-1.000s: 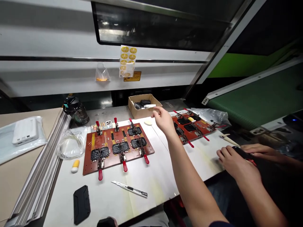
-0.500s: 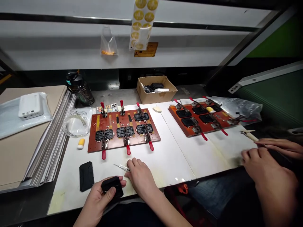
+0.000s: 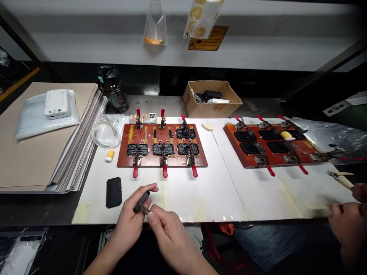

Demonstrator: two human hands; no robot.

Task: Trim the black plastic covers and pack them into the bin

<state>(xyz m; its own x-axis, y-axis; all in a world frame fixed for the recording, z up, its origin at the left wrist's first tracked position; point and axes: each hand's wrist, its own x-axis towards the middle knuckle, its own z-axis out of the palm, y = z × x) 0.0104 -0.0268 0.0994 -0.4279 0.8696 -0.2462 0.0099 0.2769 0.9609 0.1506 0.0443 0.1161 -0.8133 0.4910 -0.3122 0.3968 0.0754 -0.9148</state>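
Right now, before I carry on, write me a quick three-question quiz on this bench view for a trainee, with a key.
1. Count: how many red-handled clamps are on the left-hand fixture board?

2. True or false: in the picture, the dark water bottle stands to the left of the open cardboard box.

3. Choose: while the left hand holds a small black part, what does the right hand hold against or close to it?
a) pliers
b) a thin-bladed knife
c) a clear plastic bag

Key: 1. six; 2. true; 3. b
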